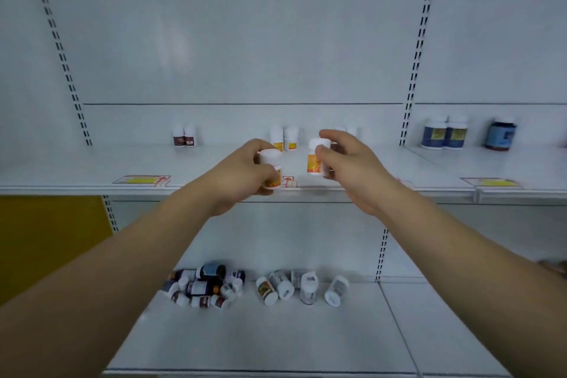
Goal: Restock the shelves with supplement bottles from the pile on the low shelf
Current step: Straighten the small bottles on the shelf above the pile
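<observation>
- My left hand (242,175) grips a white-capped bottle (271,170) with an orange label at the upper shelf's (92,169) front edge.
- My right hand (346,163) pinches a matching orange-label bottle (316,159).
- Label writing is too blurred to read.

The upper shelf (92,169) carries upright bottle pairs along its far edge: dark-labelled ones (184,136) at left, orange-labelled ones (284,138) at centre. Blue-labelled jars (445,133) stand far right. The low shelf (260,337) holds a pile of toppled bottles (205,287).

White shelves (92,163); orange-labelled white bottles (316,159); yellow tags (144,180).
</observation>
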Motion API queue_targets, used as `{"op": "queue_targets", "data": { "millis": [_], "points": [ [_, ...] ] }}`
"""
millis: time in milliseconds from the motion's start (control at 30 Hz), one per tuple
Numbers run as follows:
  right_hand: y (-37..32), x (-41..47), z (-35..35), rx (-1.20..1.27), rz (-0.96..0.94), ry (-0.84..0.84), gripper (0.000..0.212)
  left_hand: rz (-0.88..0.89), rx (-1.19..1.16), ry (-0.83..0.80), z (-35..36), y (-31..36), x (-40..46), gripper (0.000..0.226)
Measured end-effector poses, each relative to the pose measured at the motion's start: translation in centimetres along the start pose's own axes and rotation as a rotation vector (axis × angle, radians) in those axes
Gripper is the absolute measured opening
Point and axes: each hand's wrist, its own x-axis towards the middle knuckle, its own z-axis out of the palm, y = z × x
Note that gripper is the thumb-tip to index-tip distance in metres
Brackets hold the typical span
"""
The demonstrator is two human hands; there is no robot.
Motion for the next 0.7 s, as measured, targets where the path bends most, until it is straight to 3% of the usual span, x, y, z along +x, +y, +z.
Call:
{"op": "queue_targets", "data": {
  "millis": [100, 233, 700],
  "points": [
    [1.1, 4.2, -0.3, -0.110, -0.001, 0.001, 0.026, 0.028, 0.240, 0.079, -0.9, -0.2, 3.4, 0.037],
    [3.7, 9.8, -0.1, -0.357, 0.034, -0.074, 0.035, 0.028, 0.428, 0.040, -1.4, -1.6, 8.6, 0.039],
    [6.9, 20.4, 1.6, -0.793, -0.011, -0.191, 0.033, 0.060, 0.571, 0.037, -2.6, -5.9, 19.8, 0.036]
  ]
}}
